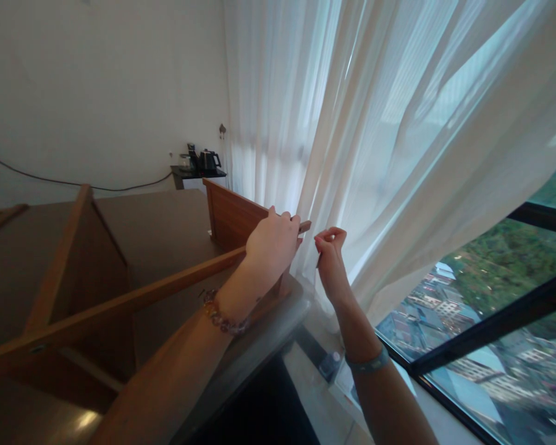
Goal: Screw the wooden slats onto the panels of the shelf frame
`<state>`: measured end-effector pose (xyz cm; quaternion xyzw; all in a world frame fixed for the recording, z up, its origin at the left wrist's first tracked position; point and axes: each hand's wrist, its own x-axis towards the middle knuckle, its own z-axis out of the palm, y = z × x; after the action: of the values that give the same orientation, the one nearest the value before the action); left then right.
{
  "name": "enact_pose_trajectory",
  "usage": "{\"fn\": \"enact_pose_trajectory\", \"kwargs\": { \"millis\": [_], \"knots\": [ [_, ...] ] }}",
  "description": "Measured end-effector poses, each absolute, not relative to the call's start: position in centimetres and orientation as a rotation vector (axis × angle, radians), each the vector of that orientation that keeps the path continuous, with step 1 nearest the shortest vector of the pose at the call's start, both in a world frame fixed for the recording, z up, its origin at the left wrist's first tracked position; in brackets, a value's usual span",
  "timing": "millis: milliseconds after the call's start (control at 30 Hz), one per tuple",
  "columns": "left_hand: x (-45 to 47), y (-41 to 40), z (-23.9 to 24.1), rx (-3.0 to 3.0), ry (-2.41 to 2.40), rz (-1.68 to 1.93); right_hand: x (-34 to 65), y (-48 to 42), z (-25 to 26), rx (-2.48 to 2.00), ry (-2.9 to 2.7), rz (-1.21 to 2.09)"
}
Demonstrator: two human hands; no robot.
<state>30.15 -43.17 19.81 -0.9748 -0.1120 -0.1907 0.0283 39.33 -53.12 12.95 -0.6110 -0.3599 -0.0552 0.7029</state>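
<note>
A brown wooden furniture frame (167, 286) with upright panels lies across a pale, flat surface (162, 222). My left hand (274, 248), with a beaded bracelet on its wrist, is closed over the frame's right end, and the tip of a rail shows past its fingers. Just to the right, my right hand (332, 262) is raised and closed in a pinch, apart from the wood. A thin dark piece (319, 260) sticks out below its fingers; its kind is not clear. My left hand hides part of the frame's corner.
White curtains (324, 142) hang close behind my hands. A dark-framed window (472, 321) stands at the right. Against the wall, a black kettle (209, 161) is on a small dark-topped stand (199, 175). A black cable (74, 183) runs along the wall.
</note>
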Motion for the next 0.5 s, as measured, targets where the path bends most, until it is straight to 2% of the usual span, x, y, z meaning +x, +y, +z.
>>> {"fn": "enact_pose_trajectory", "kwargs": {
  "millis": [233,367,500],
  "knots": [
    [30.0,-43.3,19.8,-3.007,-0.324,-0.596,37.3,-54.6,8.5,-0.888,-0.464,0.294],
    [30.1,-43.3,19.8,-3.012,-0.319,-0.604,38.8,-56.7,2.4,-0.858,-0.227,0.623],
    [30.0,-43.3,19.9,-3.022,-0.322,-0.589,39.8,-61.0,-5.0,-0.894,-0.065,0.717]
  ]
}}
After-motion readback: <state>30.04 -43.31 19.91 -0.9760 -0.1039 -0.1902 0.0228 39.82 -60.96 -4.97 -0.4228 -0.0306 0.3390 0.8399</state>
